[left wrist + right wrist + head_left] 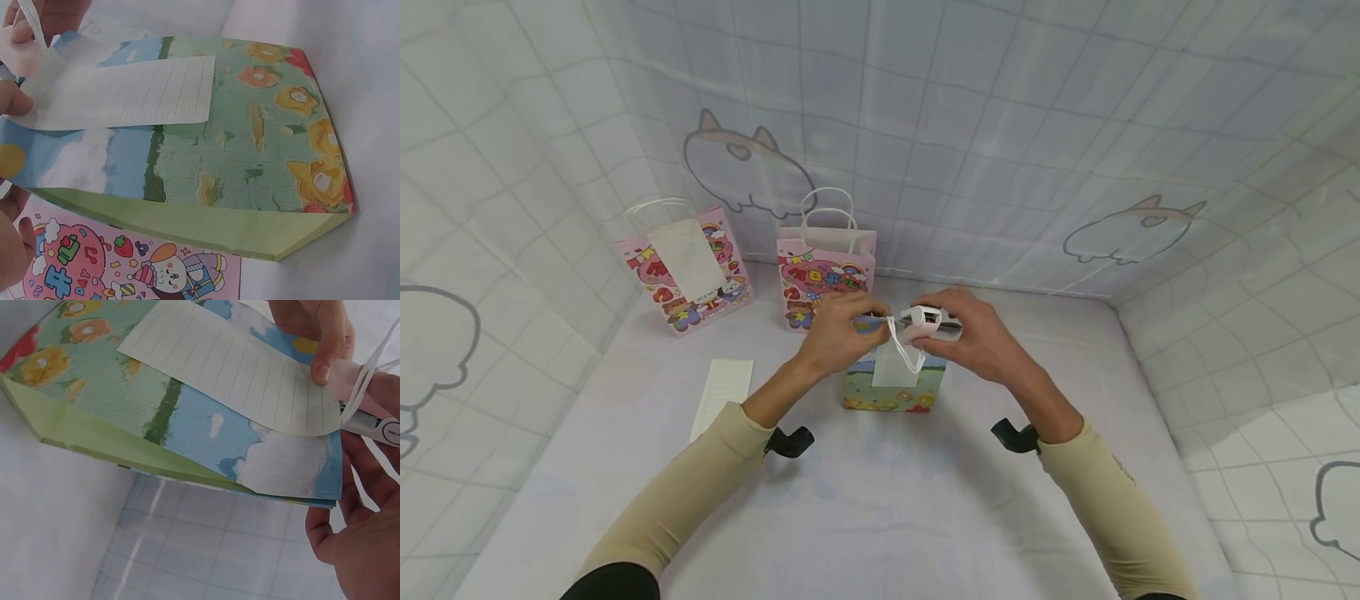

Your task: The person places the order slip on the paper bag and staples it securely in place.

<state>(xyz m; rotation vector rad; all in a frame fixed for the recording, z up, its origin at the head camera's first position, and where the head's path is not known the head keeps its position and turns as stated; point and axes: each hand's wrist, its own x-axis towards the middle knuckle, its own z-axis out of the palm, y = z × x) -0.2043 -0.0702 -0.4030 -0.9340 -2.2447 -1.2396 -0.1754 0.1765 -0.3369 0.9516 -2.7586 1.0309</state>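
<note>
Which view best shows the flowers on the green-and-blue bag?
The left wrist view: the flowers appear large near the bottom of the bag. The right wrist view shows them too, but its top edge cuts some off; the head view shows them small.

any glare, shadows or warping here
Head view: backdrop grid lines bend, from lens or creases; soft shadow on the table cover beside the right sleeve. Left wrist: flower-print bag fairly sharp, light dull. Right wrist: bright streaks on the backdrop, lined paper clear.
</note>
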